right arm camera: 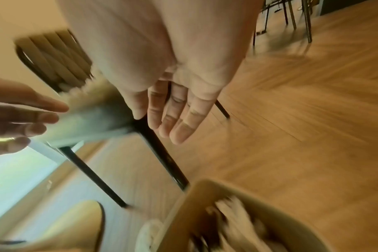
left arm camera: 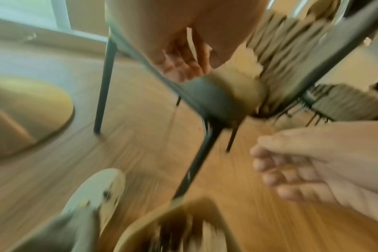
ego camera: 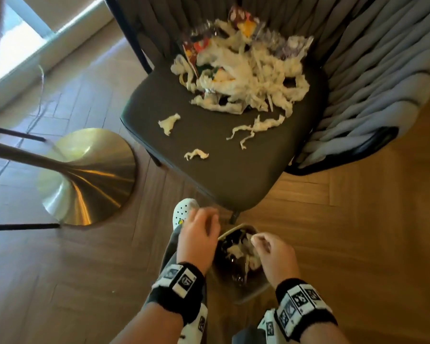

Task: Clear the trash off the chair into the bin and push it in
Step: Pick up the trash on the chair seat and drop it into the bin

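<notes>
A pile of white paper shreds and colourful wrappers (ego camera: 241, 68) lies at the back of the dark chair seat (ego camera: 209, 170). Three loose white scraps (ego camera: 169, 122) sit nearer the front edge. The tan bin (ego camera: 233, 235) stands on the floor below the seat's front corner, with shreds and dark trash inside; its rim (left arm camera: 140, 226) (right arm camera: 196, 192) shows blurred in both wrist views. My left hand (ego camera: 204, 229) hovers over the bin's left rim, fingers loosely curled and holding nothing. My right hand (ego camera: 266, 247) hovers over the bin's right side, with straight empty fingers (right arm camera: 173, 119).
A brass pedestal table base (ego camera: 90, 177) stands left of the chair, with a thin cable on the floor behind it. My white shoe (ego camera: 184, 209) is beside the bin. The chair's woven grey back (ego camera: 370, 83) curves round the right. More chair legs (right arm camera: 291, 17) stand further off.
</notes>
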A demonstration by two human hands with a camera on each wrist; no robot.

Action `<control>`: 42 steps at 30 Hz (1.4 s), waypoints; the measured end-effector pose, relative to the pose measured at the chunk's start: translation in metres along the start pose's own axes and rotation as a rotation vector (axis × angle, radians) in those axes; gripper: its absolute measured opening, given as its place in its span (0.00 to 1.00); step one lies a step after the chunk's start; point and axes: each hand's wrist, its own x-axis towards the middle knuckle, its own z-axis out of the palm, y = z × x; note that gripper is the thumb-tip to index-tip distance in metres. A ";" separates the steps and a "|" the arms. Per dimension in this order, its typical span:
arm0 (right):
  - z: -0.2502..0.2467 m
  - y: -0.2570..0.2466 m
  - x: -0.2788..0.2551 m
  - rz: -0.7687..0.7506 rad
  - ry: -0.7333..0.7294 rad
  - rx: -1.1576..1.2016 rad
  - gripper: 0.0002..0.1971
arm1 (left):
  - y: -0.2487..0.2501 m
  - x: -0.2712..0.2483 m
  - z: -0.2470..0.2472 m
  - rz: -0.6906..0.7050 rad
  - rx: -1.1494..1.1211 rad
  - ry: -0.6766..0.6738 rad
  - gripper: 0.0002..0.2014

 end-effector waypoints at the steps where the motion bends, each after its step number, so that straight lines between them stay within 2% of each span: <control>1: -0.012 -0.020 0.003 -0.038 0.040 0.036 0.08 | 0.013 0.021 -0.017 0.058 -0.010 0.146 0.12; 2: -0.023 -0.040 0.009 -0.079 0.078 0.067 0.08 | 0.023 0.044 -0.032 0.071 0.004 0.235 0.17; 3: -0.033 -0.061 0.019 -0.114 0.114 0.096 0.08 | 0.030 0.070 -0.043 0.042 0.039 0.252 0.25; 5: -0.052 -0.099 0.045 -0.158 0.169 0.139 0.11 | 0.040 0.120 -0.058 -0.068 0.172 0.167 0.43; 7: -0.068 -0.130 0.077 -0.175 0.227 0.047 0.21 | 0.039 0.159 -0.062 -0.066 0.385 0.085 0.52; 10: -0.086 -0.164 0.121 -0.064 0.239 -0.121 0.37 | 0.023 0.188 -0.058 0.066 0.632 0.066 0.45; 12: -0.089 -0.178 0.142 -0.018 0.214 -0.191 0.40 | 0.015 0.197 -0.055 0.180 0.696 0.037 0.36; 15: -0.078 -0.187 0.158 -0.077 0.235 -0.299 0.28 | 0.012 0.206 -0.056 0.344 0.697 -0.026 0.21; 17: -0.070 -0.188 0.161 -0.171 0.261 -0.313 0.17 | 0.015 0.217 -0.059 0.307 0.611 -0.104 0.15; 20: -0.071 -0.188 0.163 -0.186 0.273 -0.258 0.08 | 0.023 0.236 -0.068 0.279 0.566 -0.220 0.22; 21: -0.075 -0.189 0.163 -0.158 0.289 -0.203 0.08 | 0.030 0.243 -0.071 0.297 0.520 -0.203 0.23; 24: -0.095 -0.201 0.168 -0.055 0.364 -0.035 0.12 | 0.067 0.263 -0.077 0.339 0.331 -0.029 0.16; 27: -0.116 -0.218 0.179 0.039 0.440 0.161 0.15 | 0.109 0.288 -0.070 0.384 0.350 0.018 0.25; 30: -0.132 -0.230 0.196 0.083 0.468 0.217 0.18 | 0.139 0.307 -0.058 0.459 0.444 -0.070 0.40; 32: -0.139 -0.232 0.207 0.116 0.460 0.172 0.27 | 0.147 0.316 -0.049 0.524 0.496 -0.183 0.42; 34: -0.143 -0.230 0.217 0.121 0.473 0.136 0.32 | 0.147 0.324 -0.043 0.557 0.480 -0.267 0.34; 36: -0.144 -0.227 0.221 0.111 0.482 0.113 0.30 | 0.145 0.327 -0.047 0.612 0.331 -0.274 0.20; 37: -0.144 -0.227 0.221 0.108 0.485 0.109 0.28 | 0.144 0.327 -0.050 0.647 0.264 -0.251 0.15; 39: -0.144 -0.228 0.219 0.110 0.495 0.128 0.23 | 0.145 0.323 -0.060 0.667 0.153 -0.189 0.14; 42: -0.147 -0.230 0.215 0.142 0.567 0.205 0.12 | 0.148 0.318 -0.081 0.552 -0.016 -0.042 0.09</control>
